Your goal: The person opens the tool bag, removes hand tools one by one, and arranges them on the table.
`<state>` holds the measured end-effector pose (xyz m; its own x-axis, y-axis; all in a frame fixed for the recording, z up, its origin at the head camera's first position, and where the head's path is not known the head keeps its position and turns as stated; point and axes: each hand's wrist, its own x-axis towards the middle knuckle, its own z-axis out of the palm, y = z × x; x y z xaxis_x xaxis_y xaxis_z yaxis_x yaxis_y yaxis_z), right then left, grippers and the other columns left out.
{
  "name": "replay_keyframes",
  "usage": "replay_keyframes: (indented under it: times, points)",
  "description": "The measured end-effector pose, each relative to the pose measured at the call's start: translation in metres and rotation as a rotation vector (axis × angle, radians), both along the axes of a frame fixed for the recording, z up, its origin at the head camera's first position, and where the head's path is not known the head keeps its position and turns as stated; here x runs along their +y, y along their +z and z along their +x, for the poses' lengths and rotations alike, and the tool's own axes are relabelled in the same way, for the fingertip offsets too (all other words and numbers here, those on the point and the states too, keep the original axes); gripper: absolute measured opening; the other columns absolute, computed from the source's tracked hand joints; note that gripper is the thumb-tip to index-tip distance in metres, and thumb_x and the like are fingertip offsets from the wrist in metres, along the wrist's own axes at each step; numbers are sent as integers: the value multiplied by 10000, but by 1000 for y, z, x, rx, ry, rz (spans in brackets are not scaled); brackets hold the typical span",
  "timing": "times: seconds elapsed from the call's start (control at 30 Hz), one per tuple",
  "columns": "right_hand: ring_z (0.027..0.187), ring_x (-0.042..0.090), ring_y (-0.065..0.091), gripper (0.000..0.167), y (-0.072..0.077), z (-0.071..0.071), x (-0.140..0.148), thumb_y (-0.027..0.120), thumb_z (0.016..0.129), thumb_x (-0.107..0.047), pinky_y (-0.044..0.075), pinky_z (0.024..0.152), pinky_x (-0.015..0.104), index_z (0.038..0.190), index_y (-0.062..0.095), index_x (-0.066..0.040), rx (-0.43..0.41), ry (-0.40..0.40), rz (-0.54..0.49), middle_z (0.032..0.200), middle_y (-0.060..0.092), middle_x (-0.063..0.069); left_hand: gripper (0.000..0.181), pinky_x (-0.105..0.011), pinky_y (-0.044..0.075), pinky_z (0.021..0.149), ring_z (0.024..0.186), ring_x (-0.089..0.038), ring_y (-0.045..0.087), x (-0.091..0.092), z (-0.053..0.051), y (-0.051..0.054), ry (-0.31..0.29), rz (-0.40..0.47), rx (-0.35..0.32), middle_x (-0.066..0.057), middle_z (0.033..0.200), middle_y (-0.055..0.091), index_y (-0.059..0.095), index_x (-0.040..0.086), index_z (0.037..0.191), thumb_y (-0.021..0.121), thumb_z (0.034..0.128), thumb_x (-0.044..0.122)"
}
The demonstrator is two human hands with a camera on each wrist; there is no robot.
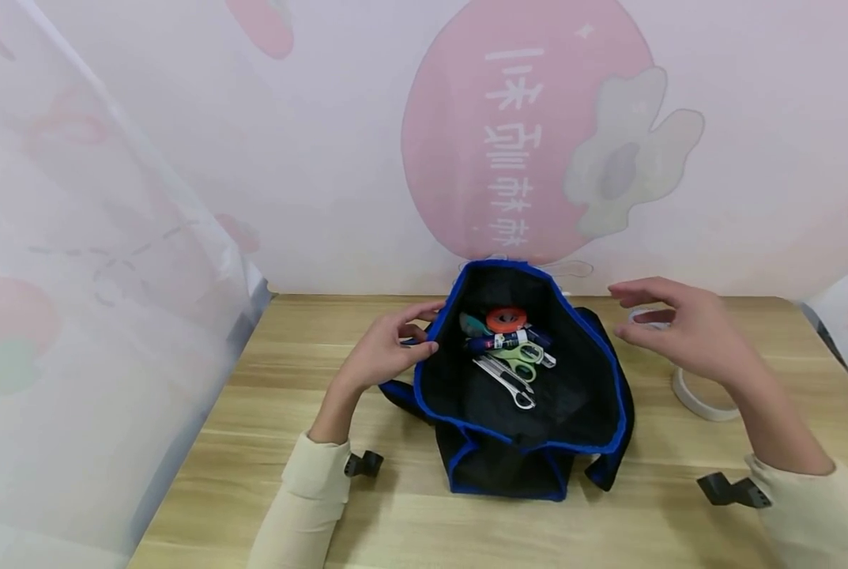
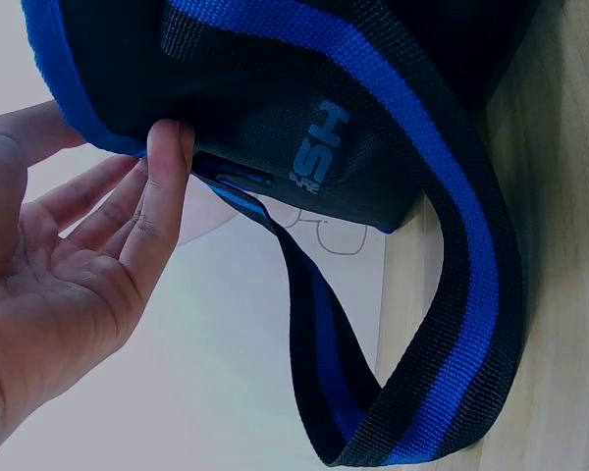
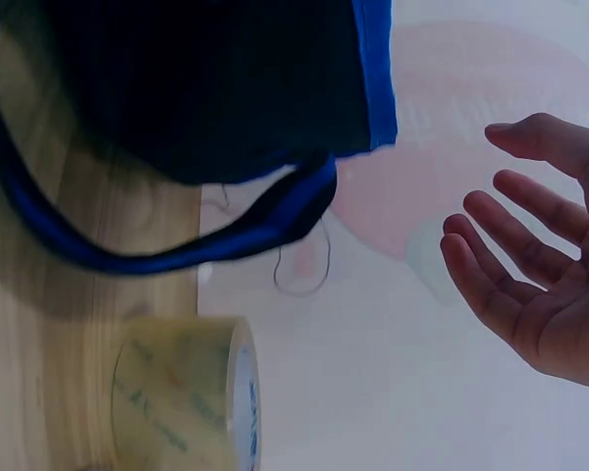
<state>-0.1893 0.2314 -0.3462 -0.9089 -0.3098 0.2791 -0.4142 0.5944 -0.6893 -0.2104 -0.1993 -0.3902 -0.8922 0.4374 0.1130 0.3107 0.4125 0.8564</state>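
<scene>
A black tote bag (image 1: 566,411) with blue trim stands with its mouth wide on the table. Its left rim is pinched by my left hand (image 1: 388,344), the thumb inside and the fingers outside. Inside the bag lie an orange tape roll (image 1: 506,318), a blue-and-white glue stick (image 1: 498,341), green-handled scissors (image 1: 519,362), a silver utility knife (image 1: 505,381) and a teal item (image 1: 472,325). My right hand (image 1: 687,328) hovers right of the bag, fingers loosely bent around nothing. Partly behind it is a clear packing tape roll (image 3: 182,397).
A white tape ring (image 1: 704,399) lies on the wooden table (image 1: 288,411) at the right. Blue-and-black straps (image 2: 471,255) loop out from the bag's sides. A printed cloth (image 1: 338,158) hangs behind the table's back edge.
</scene>
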Motion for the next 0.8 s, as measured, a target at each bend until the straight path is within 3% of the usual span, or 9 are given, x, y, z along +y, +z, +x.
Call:
replay_keyframes:
  times: [0.1,0.23,0.3,0.47,0.53,0.8]
  points:
    - [1068,-176,593,465,2,-2,-11,833,934,-89,515,883,42,1381,709,-101,31,48,-5,1316,739,93,623,-304,626,835,1044,-256,742,-1,-1,0,7,4,2,-155,1437,661,569,160,1563,745,978,40]
    - [1075,-152,611,465,4,-3,-22,848,925,-106,516,899,53,1371,718,-120,34,78,6,1318,743,103,618,-323,633,855,1046,-263,744,-2,-2,1,6,-4,7,-145,1428,667,575,168,1558,747,978,43]
    - [1092,-45,671,462,4,-4,-28,854,923,-123,527,908,75,1366,722,-125,33,87,29,1311,745,99,618,-329,635,861,1051,-264,744,-2,-2,1,3,-8,10,-149,1431,666,574,165,1559,747,978,48]
    - [1133,278,738,471,6,-5,-43,853,927,-150,633,953,367,1375,717,-103,29,129,100,1327,739,121,625,-317,630,842,1051,-265,743,-1,-2,0,8,-6,9,-148,1428,667,574,170,1561,750,975,45]
    - [1137,319,743,477,7,-7,-51,847,926,-129,625,963,493,1380,710,-84,17,158,119,1350,731,134,624,-311,628,835,1051,-272,743,-1,-2,0,6,-4,6,-152,1427,667,574,166,1561,749,975,42]
    - [1218,354,709,506,1,-17,-84,818,911,-75,602,1019,521,1400,687,-50,-77,272,181,1372,702,159,619,-306,626,830,1059,-280,740,1,0,-1,3,-5,-7,-146,1433,668,575,178,1560,744,980,39]
